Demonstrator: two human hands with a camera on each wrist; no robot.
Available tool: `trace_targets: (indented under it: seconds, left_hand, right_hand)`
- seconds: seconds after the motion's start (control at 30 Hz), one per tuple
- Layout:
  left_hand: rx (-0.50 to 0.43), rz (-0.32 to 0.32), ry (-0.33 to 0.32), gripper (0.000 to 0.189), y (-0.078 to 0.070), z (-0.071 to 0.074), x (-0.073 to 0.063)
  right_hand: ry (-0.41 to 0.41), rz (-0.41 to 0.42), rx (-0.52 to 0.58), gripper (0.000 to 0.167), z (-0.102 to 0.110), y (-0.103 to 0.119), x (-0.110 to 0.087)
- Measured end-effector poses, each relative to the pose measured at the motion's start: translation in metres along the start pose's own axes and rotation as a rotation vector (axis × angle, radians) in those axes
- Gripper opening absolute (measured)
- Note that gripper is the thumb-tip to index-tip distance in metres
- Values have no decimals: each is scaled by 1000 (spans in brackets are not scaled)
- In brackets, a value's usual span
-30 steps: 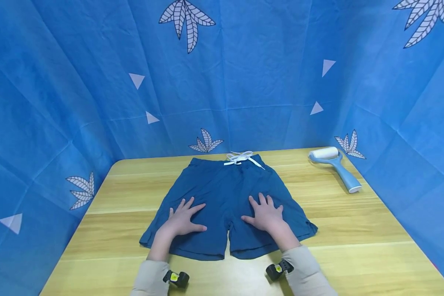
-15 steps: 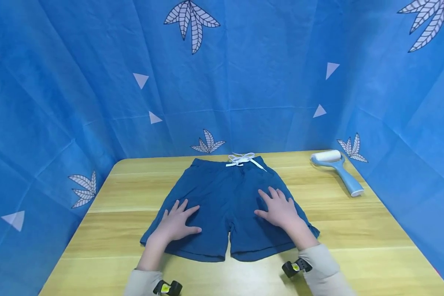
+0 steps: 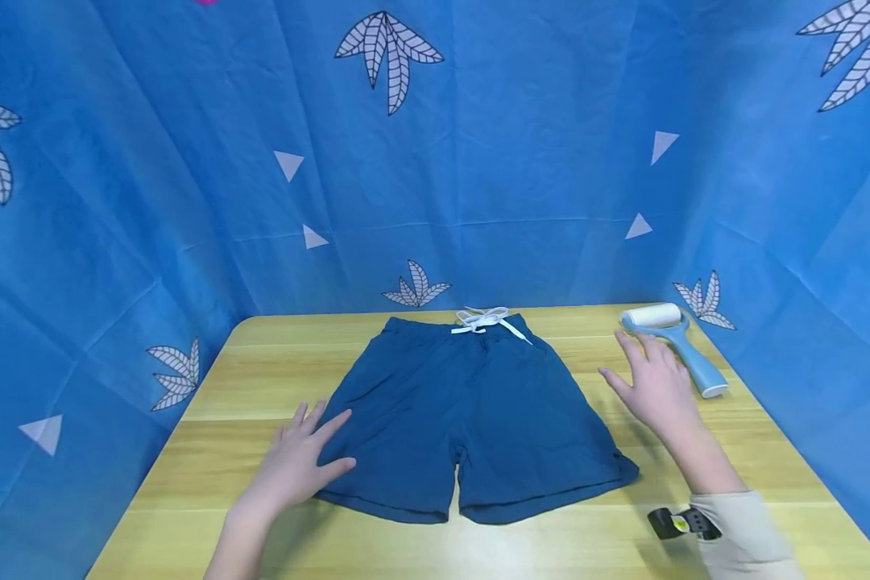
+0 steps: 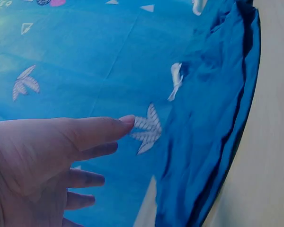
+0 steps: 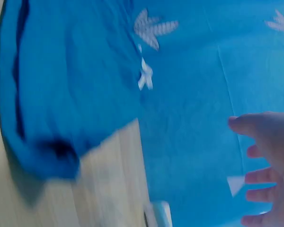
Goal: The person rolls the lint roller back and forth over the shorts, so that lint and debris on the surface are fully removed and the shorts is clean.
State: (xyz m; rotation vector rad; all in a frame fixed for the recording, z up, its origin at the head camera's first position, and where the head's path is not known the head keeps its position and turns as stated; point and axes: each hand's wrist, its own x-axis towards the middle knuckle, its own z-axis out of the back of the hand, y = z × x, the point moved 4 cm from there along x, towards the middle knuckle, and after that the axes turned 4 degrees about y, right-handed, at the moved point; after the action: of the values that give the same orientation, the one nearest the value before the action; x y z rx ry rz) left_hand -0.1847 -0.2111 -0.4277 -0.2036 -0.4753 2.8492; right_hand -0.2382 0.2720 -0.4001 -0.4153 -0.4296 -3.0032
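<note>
Dark blue shorts [image 3: 471, 411] lie spread flat on the wooden table, waistband at the far side, with a white drawstring [image 3: 484, 320] tied in a bow. My left hand [image 3: 293, 463] hovers with spread fingers over the left leg's outer edge; the left wrist view shows it holding nothing. To the right of the shorts my right hand [image 3: 656, 387] is raised above the table, fingers spread and holding nothing. Its fingertips overlap the lint roller [image 3: 696, 358] in the head view, and I cannot tell if they touch. The roller has a white cylinder and a light blue handle.
A wooden table [image 3: 551, 552] carries everything. Blue patterned cloth [image 3: 522, 161] hangs around its back and sides, close to the far edge. A black wrist camera [image 3: 677, 524] is strapped over the right sleeve.
Both hands have left the shorts' middle and moved apart. The right went right and away toward the lint roller; the left shifted left. The shorts stay flat, and the head view has shifted slightly.
</note>
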Motion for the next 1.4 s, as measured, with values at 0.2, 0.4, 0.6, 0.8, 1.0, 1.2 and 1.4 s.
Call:
trace_targets:
  seconds: [0.2,0.4,0.6,0.8,1.0,1.2,1.4]
  left_hand:
    - [40,25,-78,66,17,12,-23]
    - [72,39,-120,66,29,12,-41]
    - [110,31,-159,67,37,-1,-50]
    - [109,41,-115,69,43,-22,-59]
    - [84,66,-9,73,49,-40,-61]
    - [77,87,47,75,48,-45,-62]
    - [69,92,63,76,48,-48,-62]
  right_hand:
    - [-119,-71,8,60,14,-42,3]
    - [-124,-187,54,64,14,-80,5]
    - [-70,-246,75,69,-1,-111,8]
    - [21,-318,136,74,-23,-133,11]
    - [67,-366,131,68,-41,-151,14]
    - [64,-370,121,62,-50,-160,18]
    - [62,-377,103,59,-53,-166,24]
